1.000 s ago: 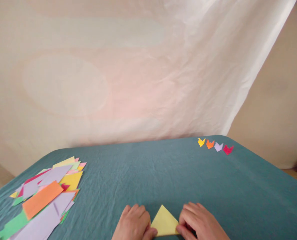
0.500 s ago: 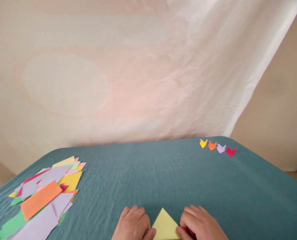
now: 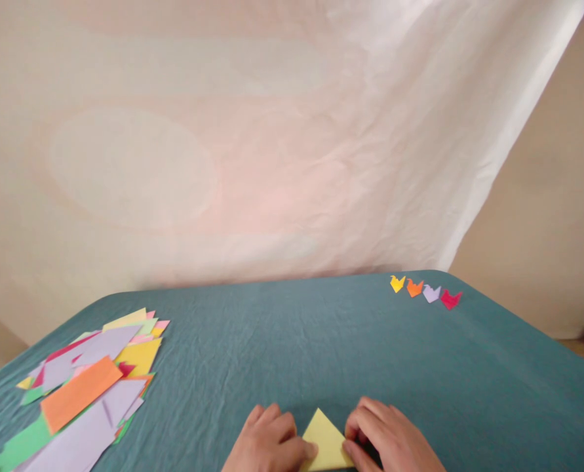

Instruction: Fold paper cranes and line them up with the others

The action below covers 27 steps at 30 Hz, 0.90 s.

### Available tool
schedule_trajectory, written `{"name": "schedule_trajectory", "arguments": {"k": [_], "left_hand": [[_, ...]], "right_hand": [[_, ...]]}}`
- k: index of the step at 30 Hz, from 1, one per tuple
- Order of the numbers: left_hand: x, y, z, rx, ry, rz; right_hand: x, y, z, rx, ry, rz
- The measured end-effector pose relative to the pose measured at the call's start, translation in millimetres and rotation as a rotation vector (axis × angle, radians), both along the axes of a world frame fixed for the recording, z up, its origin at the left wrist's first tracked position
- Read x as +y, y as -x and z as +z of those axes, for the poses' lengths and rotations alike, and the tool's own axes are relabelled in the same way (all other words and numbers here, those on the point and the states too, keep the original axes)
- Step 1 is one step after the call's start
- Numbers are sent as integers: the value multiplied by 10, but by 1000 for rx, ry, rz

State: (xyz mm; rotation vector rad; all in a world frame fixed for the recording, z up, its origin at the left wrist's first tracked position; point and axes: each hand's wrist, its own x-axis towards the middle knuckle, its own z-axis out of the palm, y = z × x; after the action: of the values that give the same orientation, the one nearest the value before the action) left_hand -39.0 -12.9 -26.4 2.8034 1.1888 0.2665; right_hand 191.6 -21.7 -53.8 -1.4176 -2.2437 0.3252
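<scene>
Item: yellow paper triangle [image 3: 325, 440], flat, crisp-edged, apex pointing away, lying at the middle of the near edge of the table [image 3: 282, 341], which is covered in creased teal cloth.

Left hand [image 3: 267, 447]: half-curled, thumb tip on the triangle's left corner. Right hand [image 3: 392, 444]: half-curled, fingertips at the right corner. Pinching or merely pressing: cannot tell.

Near left corner: loose heap of paper offcuts [image 3: 82, 393], in lilac, orange, green and yellow.

Far right corner: row of four small folded figures [image 3: 423, 290], in yellow, orange, lilac and red.

Behind: wrinkled cream sheet [image 3: 272, 144].
</scene>
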Motion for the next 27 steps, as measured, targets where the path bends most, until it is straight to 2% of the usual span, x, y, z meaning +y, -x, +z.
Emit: {"name": "schedule_trajectory", "arguments": {"k": [4, 8, 15, 21, 27], "left_hand": [[-14, 13, -57, -75, 2, -7], [-52, -1, -28, -115, 37, 30], [-74, -51, 136, -201, 272, 275], [27, -117, 164, -237, 363, 275], [-35, -118, 157, -274, 354, 275]], "right_hand": [[16, 123, 166, -1, 126, -58], [32, 254, 288, -43, 205, -124], [-21, 303, 214, 38, 166, -158], [-62, 320, 228, 99, 167, -174], [-21, 363, 249, 86, 175, -190]]}}
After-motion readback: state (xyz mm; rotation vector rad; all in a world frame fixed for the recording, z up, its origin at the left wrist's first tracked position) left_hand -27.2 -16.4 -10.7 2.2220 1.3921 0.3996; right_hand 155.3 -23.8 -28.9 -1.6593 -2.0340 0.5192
